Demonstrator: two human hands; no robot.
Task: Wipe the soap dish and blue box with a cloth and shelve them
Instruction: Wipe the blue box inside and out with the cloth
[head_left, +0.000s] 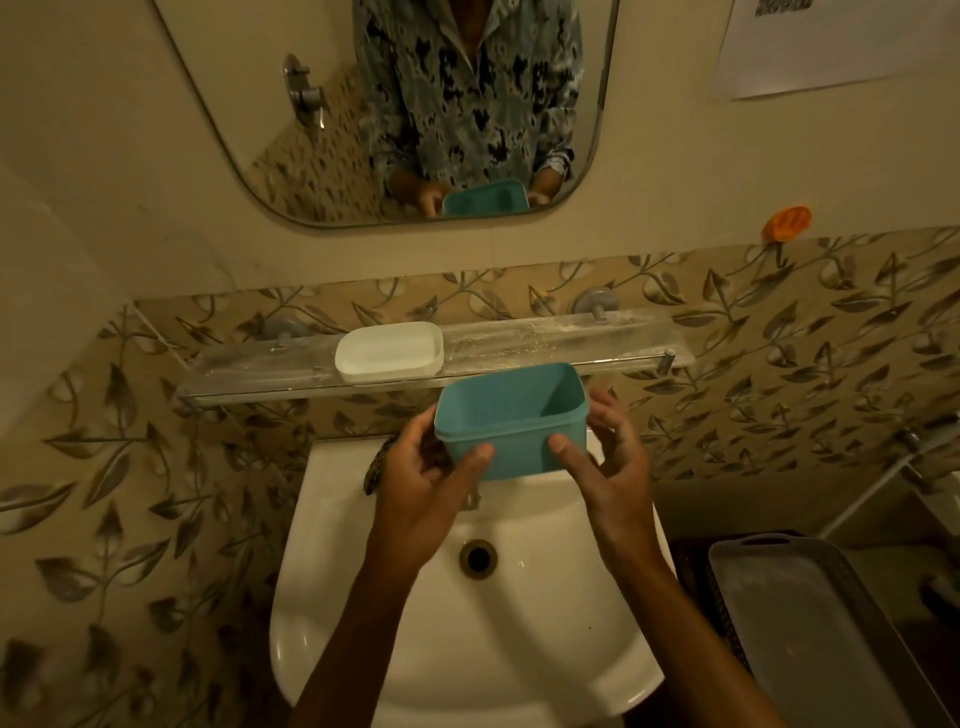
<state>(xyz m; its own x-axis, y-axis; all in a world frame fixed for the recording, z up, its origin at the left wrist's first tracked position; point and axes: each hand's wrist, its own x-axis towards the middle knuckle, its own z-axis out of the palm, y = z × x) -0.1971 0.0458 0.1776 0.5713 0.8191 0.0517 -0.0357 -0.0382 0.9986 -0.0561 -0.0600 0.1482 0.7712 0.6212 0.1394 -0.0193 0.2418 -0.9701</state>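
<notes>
Your shirt (467, 93), reflected: pale blue-grey, dark blotchy print, open collar (470, 36) | your sleeves (558, 161): same print, cuffs turned back above the wrists | your left hand (415, 483) and right hand (608, 467): bare, forearms (363, 623) uncovered as well

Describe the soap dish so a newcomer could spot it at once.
Under the wall mirror, a clear shelf runs above the sink. On its left half sits the soap dish. It is white, shallow and round-cornered, unlike the deeper blue box held just in front.
</notes>
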